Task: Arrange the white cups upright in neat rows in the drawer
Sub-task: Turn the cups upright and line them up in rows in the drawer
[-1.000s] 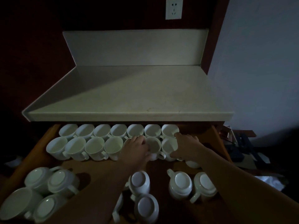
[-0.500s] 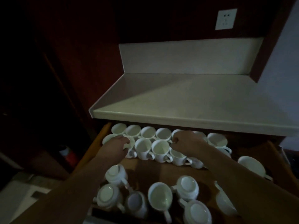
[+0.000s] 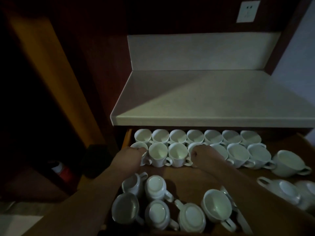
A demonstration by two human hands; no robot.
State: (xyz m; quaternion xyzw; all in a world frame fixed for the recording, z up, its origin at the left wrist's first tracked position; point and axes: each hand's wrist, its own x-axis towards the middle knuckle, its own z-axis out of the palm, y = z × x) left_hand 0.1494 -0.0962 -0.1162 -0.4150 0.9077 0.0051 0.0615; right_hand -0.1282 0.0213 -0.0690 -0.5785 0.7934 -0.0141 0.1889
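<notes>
An open wooden drawer holds many white cups. Two rows stand upright at the back: a far row under the counter edge and a nearer row. My left hand grips the leftmost cup of the nearer row. My right hand closes on a middle cup of that row and hides most of it. Nearer to me lie loose cups, several upside down, one upright. Another upright cup stands alone at the right.
A pale counter overhangs the drawer's back. A wall socket is above it. Left of the drawer is a dark cabinet side, with a red and white object low on the floor. More overturned cups lie at the right.
The view has swung left and closer. My left hand moved from the row's middle to its leftmost cup; my right hand moved left from the right end to a middle cup.
</notes>
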